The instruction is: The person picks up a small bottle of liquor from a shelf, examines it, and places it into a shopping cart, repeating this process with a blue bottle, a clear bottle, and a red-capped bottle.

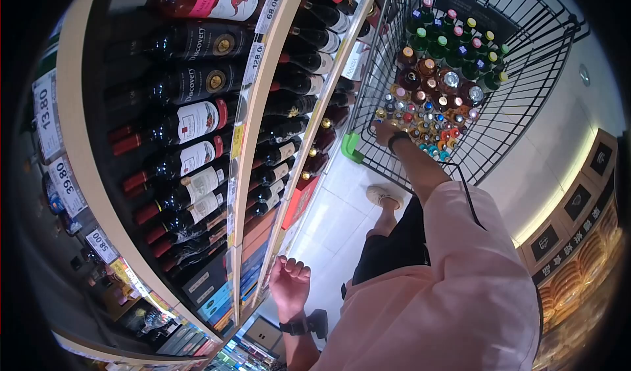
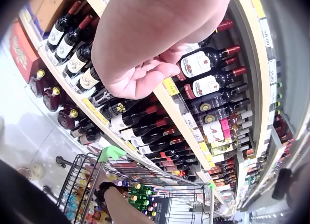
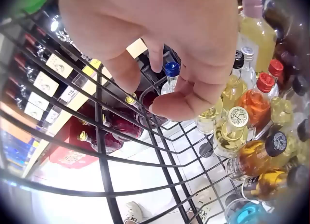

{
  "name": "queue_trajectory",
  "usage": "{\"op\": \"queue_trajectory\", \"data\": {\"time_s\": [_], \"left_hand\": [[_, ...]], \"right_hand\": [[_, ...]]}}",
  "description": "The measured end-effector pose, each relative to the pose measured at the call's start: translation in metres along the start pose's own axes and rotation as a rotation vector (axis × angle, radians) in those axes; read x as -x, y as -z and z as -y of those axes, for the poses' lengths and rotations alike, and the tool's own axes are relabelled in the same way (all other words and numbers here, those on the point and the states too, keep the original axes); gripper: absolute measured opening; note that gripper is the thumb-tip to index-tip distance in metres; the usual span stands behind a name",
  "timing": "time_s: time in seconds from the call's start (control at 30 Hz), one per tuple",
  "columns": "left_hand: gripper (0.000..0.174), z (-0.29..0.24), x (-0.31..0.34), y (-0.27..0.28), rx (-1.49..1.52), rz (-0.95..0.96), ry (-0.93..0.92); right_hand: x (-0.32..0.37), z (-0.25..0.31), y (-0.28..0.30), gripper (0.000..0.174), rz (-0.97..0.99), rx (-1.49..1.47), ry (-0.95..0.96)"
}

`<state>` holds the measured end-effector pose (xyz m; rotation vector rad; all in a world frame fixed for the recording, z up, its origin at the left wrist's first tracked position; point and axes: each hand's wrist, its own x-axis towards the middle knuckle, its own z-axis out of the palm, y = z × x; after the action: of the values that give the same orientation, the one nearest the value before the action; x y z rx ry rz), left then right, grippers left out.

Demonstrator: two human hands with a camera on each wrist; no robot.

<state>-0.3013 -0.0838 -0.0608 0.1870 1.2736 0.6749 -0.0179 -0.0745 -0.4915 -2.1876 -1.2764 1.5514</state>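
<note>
Over the near left corner of the wire shopping cart (image 1: 368, 101), my right hand (image 3: 193, 44) reaches down with its fingers loosely bent and spread apart. Just beyond the fingertips is a small clear bottle with a blue cap (image 3: 172, 70); the fingers hide its lower part. Beside that hand stand small bottles of yellow liquid (image 3: 227, 139), and one of orange liquid with a red cap (image 3: 255, 107). My left hand (image 1: 290, 282) hangs in front of the wine shelf, fingers loosely curled and holding nothing. Its wrist carries a black strap with a camera.
Larger brown bottles (image 1: 427, 83) and green bottles (image 1: 453, 59) stand farther into the cart. Shelves on the left carry rows of wine bottles (image 1: 197, 120) behind price tags (image 1: 254, 63). Dark red bottles (image 2: 52, 98) sit low near the tiled floor (image 1: 328, 220). A lit display (image 1: 578, 272) lines the right.
</note>
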Motion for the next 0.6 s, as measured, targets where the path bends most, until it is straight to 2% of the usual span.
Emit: {"op": "queue_trajectory", "data": {"time_s": [0.03, 0.13, 0.23, 0.33, 0.43, 0.53, 0.6], "left_hand": [[0.02, 0.001, 0.0, 0.001, 0.002, -0.004, 0.001], [0.02, 0.001, -0.001, 0.003, -0.006, -0.011, 0.003], [0.02, 0.002, -0.002, 0.006, -0.006, -0.001, -0.003], [0.021, 0.0, -0.002, 0.009, 0.017, 0.001, -0.013], [0.022, -0.001, -0.002, 0.008, 0.029, 0.003, -0.019], [0.021, -0.002, -0.003, 0.01, 0.037, 0.012, -0.021], [0.021, -0.002, -0.003, 0.011, 0.048, 0.026, -0.025]], "right_hand": [[0.001, -0.001, -0.001, 0.053, -0.048, -0.091, -0.024], [-0.01, -0.001, 0.003, 0.054, 0.008, -0.127, -0.022], [-0.01, -0.003, -0.003, 0.03, -0.131, -0.208, -0.04], [-0.016, -0.007, -0.004, 0.04, -0.082, -0.2, -0.078], [-0.022, -0.012, -0.008, 0.033, -0.062, -0.194, -0.119], [-0.025, -0.014, -0.016, 0.034, -0.151, -0.162, -0.146], [-0.028, -0.017, -0.017, 0.035, -0.144, -0.081, -0.102]]}}
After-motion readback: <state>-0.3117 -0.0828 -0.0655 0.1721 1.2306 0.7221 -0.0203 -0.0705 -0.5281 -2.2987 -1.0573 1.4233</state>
